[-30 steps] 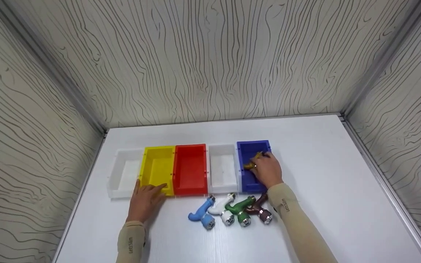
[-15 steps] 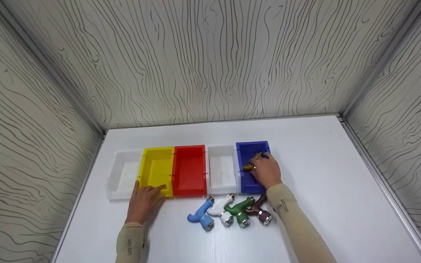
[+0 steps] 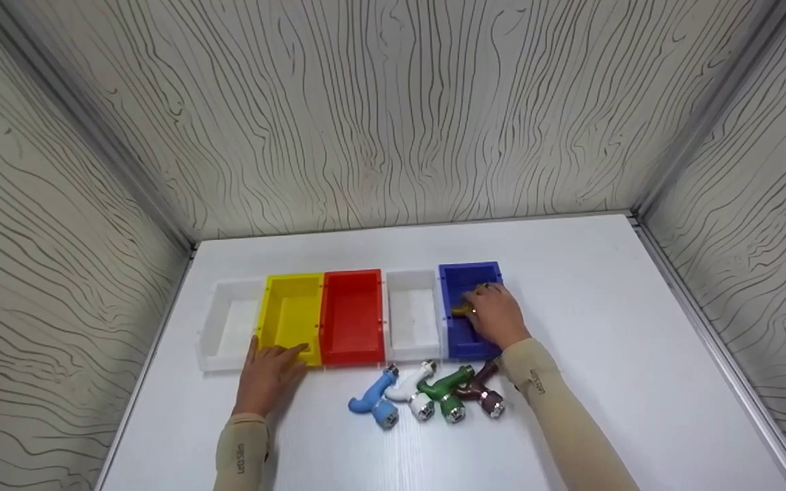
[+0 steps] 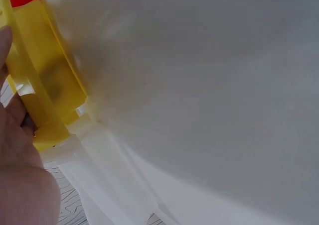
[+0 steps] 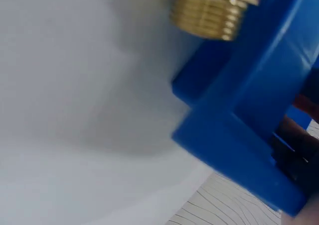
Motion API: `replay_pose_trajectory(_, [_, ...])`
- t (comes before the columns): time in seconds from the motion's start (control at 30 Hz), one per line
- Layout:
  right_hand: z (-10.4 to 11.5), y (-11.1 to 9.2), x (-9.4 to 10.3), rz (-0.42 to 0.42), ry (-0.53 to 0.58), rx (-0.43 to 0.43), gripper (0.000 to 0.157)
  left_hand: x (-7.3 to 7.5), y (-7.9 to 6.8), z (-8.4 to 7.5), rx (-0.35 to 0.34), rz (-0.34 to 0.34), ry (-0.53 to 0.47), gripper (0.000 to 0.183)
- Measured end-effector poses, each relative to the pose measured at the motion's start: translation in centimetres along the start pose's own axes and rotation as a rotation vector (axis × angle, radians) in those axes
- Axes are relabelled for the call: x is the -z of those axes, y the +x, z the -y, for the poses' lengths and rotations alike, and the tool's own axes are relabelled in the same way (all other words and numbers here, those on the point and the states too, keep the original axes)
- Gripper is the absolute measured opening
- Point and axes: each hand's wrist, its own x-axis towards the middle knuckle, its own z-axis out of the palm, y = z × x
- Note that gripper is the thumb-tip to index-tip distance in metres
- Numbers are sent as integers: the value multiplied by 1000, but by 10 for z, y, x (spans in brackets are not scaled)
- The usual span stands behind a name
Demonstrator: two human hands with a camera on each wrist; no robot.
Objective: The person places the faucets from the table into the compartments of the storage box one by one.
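In the head view, my right hand reaches into the blue bin and grips a yellow tap, mostly hidden under the fingers. My left hand rests with spread fingers on the front of the yellow bin; the left wrist view shows fingers against that bin's wall. Before the bins lie a light blue tap, a white tap, a green tap and a dark brown tap. A brass threaded end shows beside the blue bin in the right wrist view.
Between the yellow and blue bins stand a red bin and a white bin. Another white bin is at the far left of the row. Wood-grain panels enclose the white table at the back and sides.
My right hand stays in the blue bin with the yellow tap, shifting only slightly, and now covers more of the tap. The left hand and the loose taps keep their places.
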Motion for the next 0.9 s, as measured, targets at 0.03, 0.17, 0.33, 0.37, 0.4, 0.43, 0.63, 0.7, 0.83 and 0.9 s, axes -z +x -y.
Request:
replay_pose_trajectory(0.03, [1, 0, 4, -2, 25, 0, 32, 0, 0, 0, 3, -3, -1, 39])
replay_pose_trajectory(0.17, [4, -8, 23, -15, 111, -18, 40, 0, -1, -1, 12, -18, -2, 39])
replay_pose_trajectory(0.33, [4, -32, 44, -88, 122, -26, 73, -2, -1, -1, 9, -35, 6, 39])
replay_pose_trajectory(0.37, [3, -38, 47, -102, 114, -22, 83, -2, -1, -1, 8, -35, 7, 39])
replay_pose_trajectory(0.4, [2, -43, 49, -111, 110, -21, 92, -2, -1, -1, 8, -33, 10, 39])
replay_pose_trajectory(0.43, [2, -49, 50, -113, 110, -22, 100, -2, -1, -1, 9, -31, 11, 39])
replay_pose_trajectory(0.63, [3, -83, 48, -92, 196, -37, 110, -1, 0, -2, 8, -25, 6, 38])
replay_pose_trajectory(0.7, [4, -93, 46, -71, 232, -30, 111, 0, 0, -2, 6, -24, 6, 38])
replay_pose_trajectory(0.83, [8, -110, 39, -19, 266, 2, 111, 0, -1, -1, -4, -26, 11, 37])
replay_pose_trajectory(0.9, [9, -118, 35, 12, 272, 9, 107, 0, -1, -1, -5, -28, 5, 37])
